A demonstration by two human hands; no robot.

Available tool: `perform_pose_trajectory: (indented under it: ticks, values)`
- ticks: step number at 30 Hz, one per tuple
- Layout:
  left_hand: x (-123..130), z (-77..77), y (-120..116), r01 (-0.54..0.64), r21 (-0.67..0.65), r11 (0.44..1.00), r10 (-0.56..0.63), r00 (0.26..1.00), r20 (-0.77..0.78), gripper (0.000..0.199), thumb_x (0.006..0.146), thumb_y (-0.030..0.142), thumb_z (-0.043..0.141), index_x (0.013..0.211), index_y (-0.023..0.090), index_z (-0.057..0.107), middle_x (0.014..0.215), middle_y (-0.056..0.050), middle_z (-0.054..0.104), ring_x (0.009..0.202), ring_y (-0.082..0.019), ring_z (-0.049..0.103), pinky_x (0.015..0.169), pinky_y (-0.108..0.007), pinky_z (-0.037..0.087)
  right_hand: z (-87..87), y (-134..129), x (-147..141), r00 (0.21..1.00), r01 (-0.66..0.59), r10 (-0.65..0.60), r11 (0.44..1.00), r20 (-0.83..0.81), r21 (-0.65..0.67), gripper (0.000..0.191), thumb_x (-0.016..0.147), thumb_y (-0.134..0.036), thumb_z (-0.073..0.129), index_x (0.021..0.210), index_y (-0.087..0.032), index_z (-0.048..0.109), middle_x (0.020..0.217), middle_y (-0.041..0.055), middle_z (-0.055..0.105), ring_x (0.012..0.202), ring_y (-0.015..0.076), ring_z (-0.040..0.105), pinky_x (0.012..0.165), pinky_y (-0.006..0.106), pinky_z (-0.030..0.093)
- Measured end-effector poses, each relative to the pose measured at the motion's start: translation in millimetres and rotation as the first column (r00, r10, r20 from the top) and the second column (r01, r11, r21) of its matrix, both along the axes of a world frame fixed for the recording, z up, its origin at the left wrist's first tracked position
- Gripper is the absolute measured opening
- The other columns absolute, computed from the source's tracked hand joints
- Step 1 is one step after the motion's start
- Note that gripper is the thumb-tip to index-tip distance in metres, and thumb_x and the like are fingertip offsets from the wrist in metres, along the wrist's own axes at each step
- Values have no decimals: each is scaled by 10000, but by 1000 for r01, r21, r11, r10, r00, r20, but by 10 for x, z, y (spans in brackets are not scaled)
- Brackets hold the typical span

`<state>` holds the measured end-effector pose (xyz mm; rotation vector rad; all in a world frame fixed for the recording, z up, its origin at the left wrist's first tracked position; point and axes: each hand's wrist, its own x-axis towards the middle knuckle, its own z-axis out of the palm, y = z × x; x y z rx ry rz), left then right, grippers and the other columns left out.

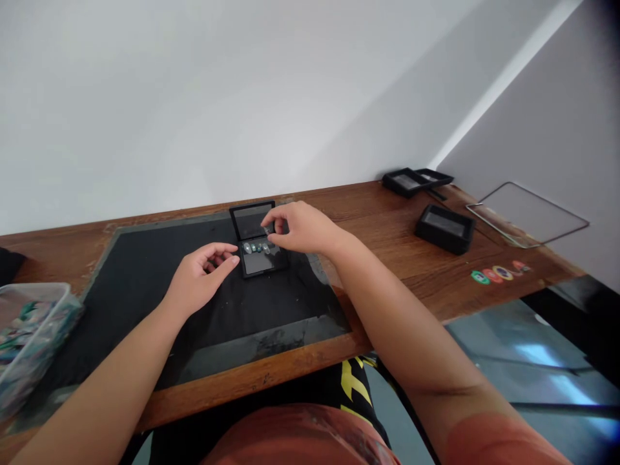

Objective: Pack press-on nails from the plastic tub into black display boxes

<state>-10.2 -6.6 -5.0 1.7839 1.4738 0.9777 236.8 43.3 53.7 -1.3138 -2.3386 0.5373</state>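
Observation:
A small black hinged case (pixel 264 263) lies on the dark mat with its lid (pixel 252 221) raised at the back. Inside, a row of small shiny silver and teal pieces (pixel 256 248), shaped like press-on nails, runs along the upper part of the base. My right hand (pixel 296 227) is over the case's right side, thumb and fingers pinching a small clear piece (pixel 266 230) that looks like a press-on nail. At the case's left edge is my left hand (pixel 206 268), fingers curved and thumb apart from them, holding nothing; whether its fingertips touch the case I cannot tell.
A clear plastic bin (pixel 33 323) of colourful small packets stands at the left. Black box frames (pixel 444 228) sit on the wooden table (pixel 358 213) at the right, near a thin wire frame (pixel 527 216) and round stickers (pixel 502 272). A wall rises behind.

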Motion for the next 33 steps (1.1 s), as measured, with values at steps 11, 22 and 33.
perform_pose_trajectory:
  ticks: [11,22,33]
  values:
    - [-28,-92,110,61,69,996,-28,914,-404,575,909,606,575,1321,224,698,983,-57,715,856,-225,600,775,-346,491,-48,61,1,976,47,3,974,218,-223,281,782,-273,786,1050,-203,827,790,31,741,682,145,628,654,280,424]
    - [112,-55,147,10,111,994,49,855,-516,502,913,630,574,1251,302,748,858,-24,672,788,-224,619,642,-300,399,-97,115,-7,975,20,30,974,220,-224,351,764,-298,782,1097,-197,823,843,39,773,691,145,646,631,269,445]
    - [135,-47,168,-17,90,996,60,864,-500,459,891,637,600,1174,323,779,863,-14,687,780,-210,625,631,-291,383,-93,97,-26,968,9,38,982,246,-188,378,768,-292,779,1134,-203,807,887,37,784,726,149,664,634,264,441]
